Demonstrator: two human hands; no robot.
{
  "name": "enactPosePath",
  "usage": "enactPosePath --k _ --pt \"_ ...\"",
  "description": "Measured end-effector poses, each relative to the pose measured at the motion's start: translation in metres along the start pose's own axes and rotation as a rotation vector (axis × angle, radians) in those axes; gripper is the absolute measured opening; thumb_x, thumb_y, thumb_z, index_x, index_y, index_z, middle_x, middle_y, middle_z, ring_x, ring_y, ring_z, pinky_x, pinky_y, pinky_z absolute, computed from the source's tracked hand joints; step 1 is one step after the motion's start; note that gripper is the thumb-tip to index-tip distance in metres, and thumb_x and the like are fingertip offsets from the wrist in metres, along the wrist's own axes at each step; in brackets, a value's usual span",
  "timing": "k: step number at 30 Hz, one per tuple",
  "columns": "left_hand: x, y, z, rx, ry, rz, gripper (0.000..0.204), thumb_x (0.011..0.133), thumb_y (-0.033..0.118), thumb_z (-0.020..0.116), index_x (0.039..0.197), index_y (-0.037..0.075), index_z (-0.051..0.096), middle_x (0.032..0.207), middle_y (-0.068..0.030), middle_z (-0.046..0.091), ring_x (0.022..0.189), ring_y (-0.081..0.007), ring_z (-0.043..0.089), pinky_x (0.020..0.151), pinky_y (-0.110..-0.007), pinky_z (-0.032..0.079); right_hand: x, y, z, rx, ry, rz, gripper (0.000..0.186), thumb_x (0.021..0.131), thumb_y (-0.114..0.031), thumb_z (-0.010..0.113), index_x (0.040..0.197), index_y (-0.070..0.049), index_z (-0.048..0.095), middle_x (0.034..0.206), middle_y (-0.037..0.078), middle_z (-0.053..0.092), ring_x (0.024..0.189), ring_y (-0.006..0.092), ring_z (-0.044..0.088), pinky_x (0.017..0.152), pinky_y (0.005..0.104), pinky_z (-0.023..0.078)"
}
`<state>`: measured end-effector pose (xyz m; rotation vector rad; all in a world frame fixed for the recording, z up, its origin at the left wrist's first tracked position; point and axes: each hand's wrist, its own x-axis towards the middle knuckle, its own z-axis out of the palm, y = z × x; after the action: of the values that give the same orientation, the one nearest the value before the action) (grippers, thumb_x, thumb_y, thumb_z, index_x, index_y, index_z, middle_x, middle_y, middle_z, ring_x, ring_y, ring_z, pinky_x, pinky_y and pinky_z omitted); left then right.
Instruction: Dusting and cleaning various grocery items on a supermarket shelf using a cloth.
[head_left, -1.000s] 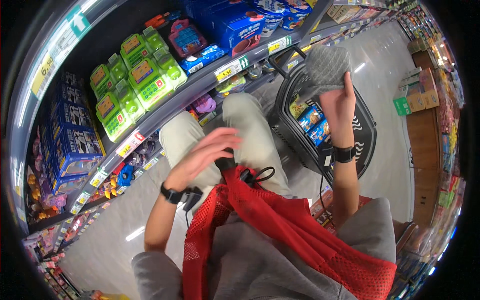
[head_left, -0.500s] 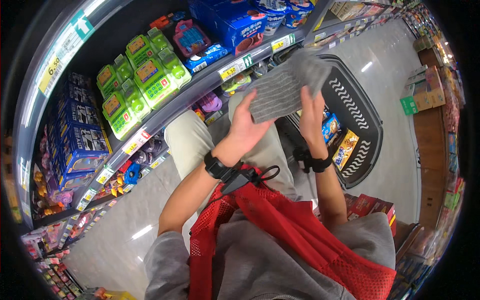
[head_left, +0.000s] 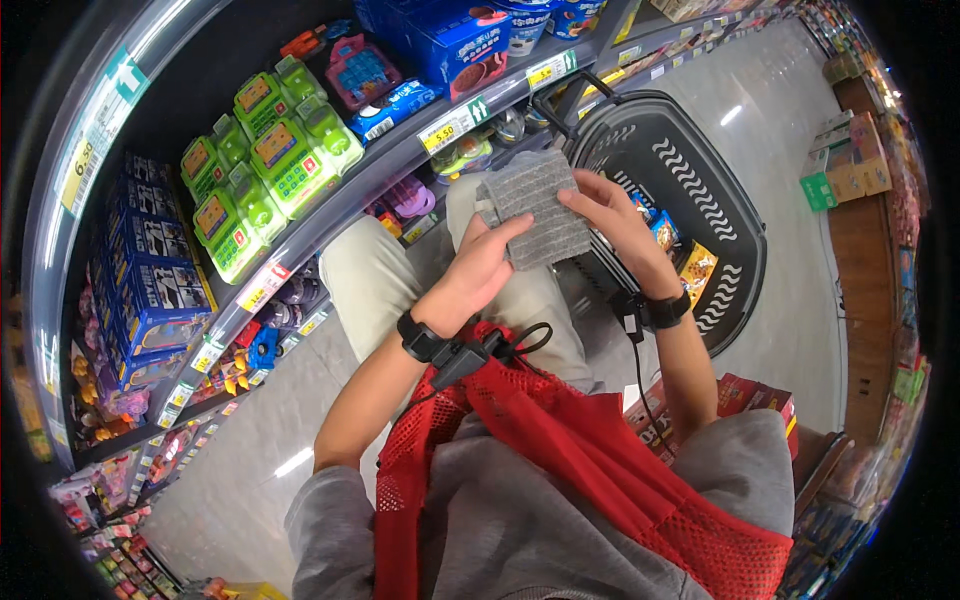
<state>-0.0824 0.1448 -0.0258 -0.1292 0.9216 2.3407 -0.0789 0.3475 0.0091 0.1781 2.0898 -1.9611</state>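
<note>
Grey ribbed cloth (head_left: pixel 548 222), upper centre: gripped between left hand (head_left: pixel 478 272) and right hand (head_left: pixel 628 235); black basket (head_left: pixel 740 255), upper right.

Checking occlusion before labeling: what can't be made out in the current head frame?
All in the head view:
- Grey ribbed cloth: underside hidden, facing away; it also covers the left hand's fingers beneath.
- Black basket: part of its inside hidden by the right hand and wrist.
- Blue box on the shelf: top cut off by the upper edge.
- Far-right goods: too small, squeezed at the lens rim.
</note>
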Motion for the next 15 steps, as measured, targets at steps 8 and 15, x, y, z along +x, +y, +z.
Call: enactPosePath --k 8,15 --pt "0.006 0.004 -0.006 -0.204 -0.023 0.055 0.054 0.091 0.010 0.062 0.141 0.008 0.042 0.129 -0.0066 0.058 0.120 -0.0233 0.057 0.103 -0.044 0.047 0.063 -0.020 -0.043 -0.047 -0.014 -0.322 0.033 0.096 -0.012 0.067 0.126 0.001 0.062 0.104 0.001 0.071 0.092 0.0061 0.063 0.081 0.0222 0.050" --pt "-0.011 0.014 -0.046 -0.109 0.259 -0.013 0.037 0.091 0.012 0.061 0.126 0.009 0.054 0.114 -0.0050 0.061 0.102 -0.0198 0.060 0.087 -0.035 0.050 0.159 0.032 -0.119 -0.960 0.349 -0.581 0.061 0.084 -0.041 0.077 0.126 0.002 0.063 0.113 0.018 0.069 0.105 0.0349 0.065 0.092 0.0388 0.051"
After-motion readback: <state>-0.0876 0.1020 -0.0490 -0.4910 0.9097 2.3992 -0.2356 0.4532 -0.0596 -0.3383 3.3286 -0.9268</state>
